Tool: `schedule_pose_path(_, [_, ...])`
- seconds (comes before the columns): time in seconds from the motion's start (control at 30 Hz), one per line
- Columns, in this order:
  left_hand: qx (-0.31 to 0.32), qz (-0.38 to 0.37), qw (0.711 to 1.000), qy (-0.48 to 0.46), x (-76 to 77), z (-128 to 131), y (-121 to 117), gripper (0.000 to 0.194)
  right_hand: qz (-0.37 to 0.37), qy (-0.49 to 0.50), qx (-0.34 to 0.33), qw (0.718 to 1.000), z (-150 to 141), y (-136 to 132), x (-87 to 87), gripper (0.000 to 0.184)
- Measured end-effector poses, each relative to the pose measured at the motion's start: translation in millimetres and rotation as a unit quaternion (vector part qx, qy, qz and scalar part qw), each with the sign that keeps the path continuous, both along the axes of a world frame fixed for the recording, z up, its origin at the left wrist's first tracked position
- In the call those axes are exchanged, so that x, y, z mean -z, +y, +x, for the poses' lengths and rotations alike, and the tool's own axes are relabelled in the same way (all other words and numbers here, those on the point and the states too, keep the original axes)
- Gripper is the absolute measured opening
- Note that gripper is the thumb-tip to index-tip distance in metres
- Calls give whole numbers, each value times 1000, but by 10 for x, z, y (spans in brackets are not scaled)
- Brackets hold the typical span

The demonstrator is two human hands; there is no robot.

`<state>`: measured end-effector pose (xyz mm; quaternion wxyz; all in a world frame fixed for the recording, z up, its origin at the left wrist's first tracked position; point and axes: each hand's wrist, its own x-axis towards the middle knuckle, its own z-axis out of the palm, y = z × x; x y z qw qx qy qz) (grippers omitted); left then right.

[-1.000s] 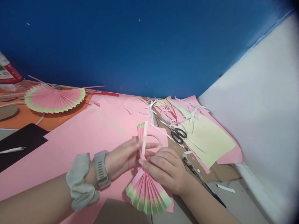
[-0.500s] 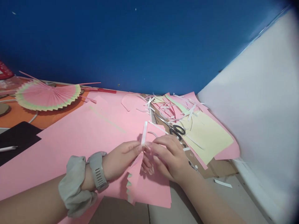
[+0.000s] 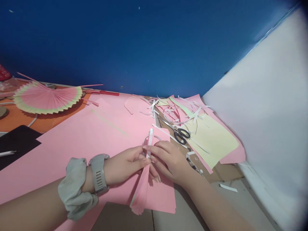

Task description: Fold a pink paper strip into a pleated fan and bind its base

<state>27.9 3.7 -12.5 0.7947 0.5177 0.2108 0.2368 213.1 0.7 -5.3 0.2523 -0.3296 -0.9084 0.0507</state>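
A folded pink paper fan (image 3: 141, 189) is between my hands, its pleats pressed together and its zigzag end hanging toward me. Along its upper end runs a narrow white strip (image 3: 150, 136). My left hand (image 3: 128, 165) pinches the pleats, thumb on top, fingers mostly hidden behind. From the other side my right hand (image 3: 170, 162) grips the same fan with thumb and fingers, just above the left thumb. Under both hands lies a sheet of pink paper (image 3: 163, 195).
Black-handled scissors (image 3: 181, 134) lie right of my hands, near paper scraps (image 3: 176, 112) and a pale yellow sheet (image 3: 216, 141). An opened pink fan with green edge (image 3: 49, 98) rests at left. A blue wall (image 3: 144, 48) stands behind.
The fan's pleats have swung round and come together, the zigzag edge now turned downward. My right fingers have shifted left onto the white-strip end. My left thumb sits slightly lower.
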Motion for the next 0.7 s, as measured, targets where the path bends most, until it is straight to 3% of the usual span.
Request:
schedule_pose_path(0.13, [8,-1,1000,12,3,-4,-24,35,41,39,-6,998,7,-20,6,26])
schedule_pose_path(0.3, [-62,-19,997,30,28,4,-52,35,132,77,34,988,23,-22,-23,29])
schedule_pose_path(0.47, [-108,25,993,37,-14,10,-68,30,83,9,-21,996,12,1,-20,37])
schedule_pose_path(0.7, [-126,65,989,51,-28,-4,-43,19,77,-17,5,997,35,5,19,32])
